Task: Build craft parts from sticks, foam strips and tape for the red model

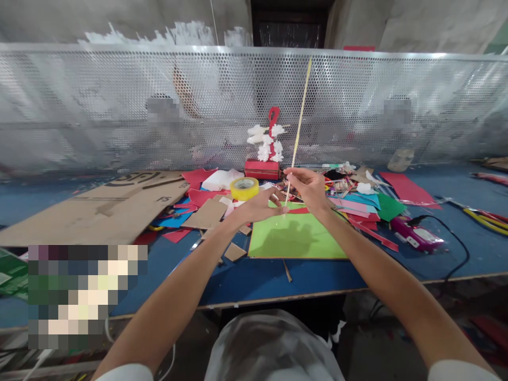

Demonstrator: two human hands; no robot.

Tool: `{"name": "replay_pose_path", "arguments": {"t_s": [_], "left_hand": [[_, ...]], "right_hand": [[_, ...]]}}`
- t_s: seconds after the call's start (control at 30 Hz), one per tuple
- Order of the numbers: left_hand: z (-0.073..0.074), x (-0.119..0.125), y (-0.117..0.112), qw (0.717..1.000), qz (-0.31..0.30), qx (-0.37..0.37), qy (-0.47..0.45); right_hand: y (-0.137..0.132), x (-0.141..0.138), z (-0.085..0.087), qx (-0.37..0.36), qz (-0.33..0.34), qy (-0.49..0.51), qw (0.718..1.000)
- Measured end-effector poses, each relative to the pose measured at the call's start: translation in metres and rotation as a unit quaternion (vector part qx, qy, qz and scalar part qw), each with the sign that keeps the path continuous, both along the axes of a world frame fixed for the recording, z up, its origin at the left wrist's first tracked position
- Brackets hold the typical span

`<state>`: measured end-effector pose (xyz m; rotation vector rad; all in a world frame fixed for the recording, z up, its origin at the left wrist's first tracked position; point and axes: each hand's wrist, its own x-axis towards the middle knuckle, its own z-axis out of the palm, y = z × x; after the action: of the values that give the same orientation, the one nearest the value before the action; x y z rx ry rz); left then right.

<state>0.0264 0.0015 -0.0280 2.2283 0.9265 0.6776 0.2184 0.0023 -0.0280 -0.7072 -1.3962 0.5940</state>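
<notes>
A long, thin pale stick point(301, 114) stands nearly upright, its top leaning slightly to the right. My right hand point(311, 188) pinches it low down between thumb and fingers. Around its bottom end curls my left hand point(262, 205), thumb and fingertips at the stick. Below both hands lies a light green sheet point(273, 241), with the hands' shadow across it and a small red piece point(298, 210) on top. Just left of my left hand is a roll of yellow tape point(244, 188). Behind the hands stands a red box point(262, 169) carrying a red loop and white fluffy tufts point(265, 143).
A large cardboard sheet point(107, 203) covers the left. Coloured paper scraps and cardboard pieces point(235, 252) surround the green sheet. At right are a purple device point(416, 234) with a black cable, yellow-handled pliers point(482, 219) and a red sheet point(410, 188). A perforated metal screen point(119, 116) runs behind.
</notes>
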Motion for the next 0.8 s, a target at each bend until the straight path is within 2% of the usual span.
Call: {"name": "replay_pose_path", "arguments": {"t_s": [0.2, 0.37, 0.5, 0.8], "left_hand": [[0.002, 0.0, -0.001, 0.998, -0.042, 0.031, 0.028], [0.004, -0.001, -0.003, 0.994, -0.01, 0.073, 0.076], [0.006, -0.001, -0.007, 0.992, -0.032, 0.093, 0.078], [0.011, -0.004, -0.007, 0.993, -0.094, 0.054, 0.054]], "right_hand": [[-0.001, 0.0, 0.002, -0.022, 0.006, 0.002, 1.0], [-0.003, -0.002, 0.002, -0.04, 0.003, -0.002, 0.999], [0.001, 0.0, -0.001, -0.047, 0.011, -0.005, 0.999], [0.005, 0.001, -0.002, -0.058, 0.031, 0.011, 0.998]]}}
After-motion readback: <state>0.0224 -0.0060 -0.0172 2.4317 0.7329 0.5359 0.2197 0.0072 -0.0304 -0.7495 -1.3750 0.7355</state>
